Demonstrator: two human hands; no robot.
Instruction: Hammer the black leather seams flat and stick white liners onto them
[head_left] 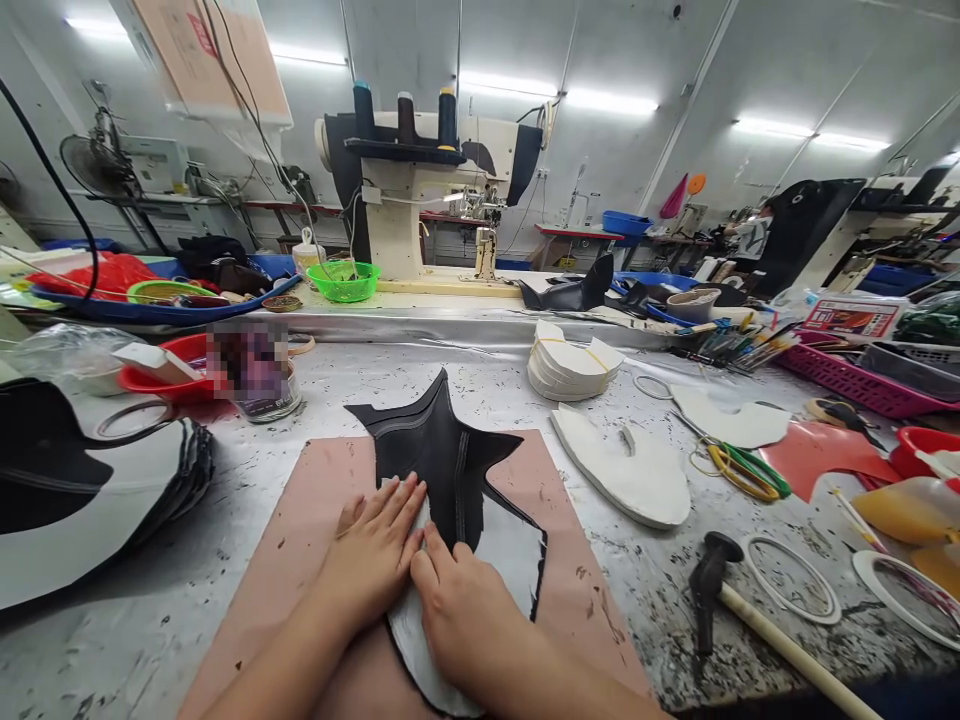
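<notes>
A black leather shoe upper piece (430, 440) with pale grey-white backing (510, 548) lies on a pinkish board (300, 535). My left hand (375, 545) rests flat on the piece's left side, its fingers stretched forward near the edge where black meets white. Close beside it, my right hand (465, 600) has its fingers curled, with the fingertips pressed down at the middle of the piece. Whatever may be between those right fingers is hidden. The upper's pointed tip and two side wings stick out ahead of my hands.
A stack of similar black-and-white pieces (150, 490) is at left. White foam pieces (630, 470) and a banded white stack (574, 362) lie ahead right. A hammer (765, 620) and tape rings (793, 580) lie at right. A sewing machine (397, 200) stands behind.
</notes>
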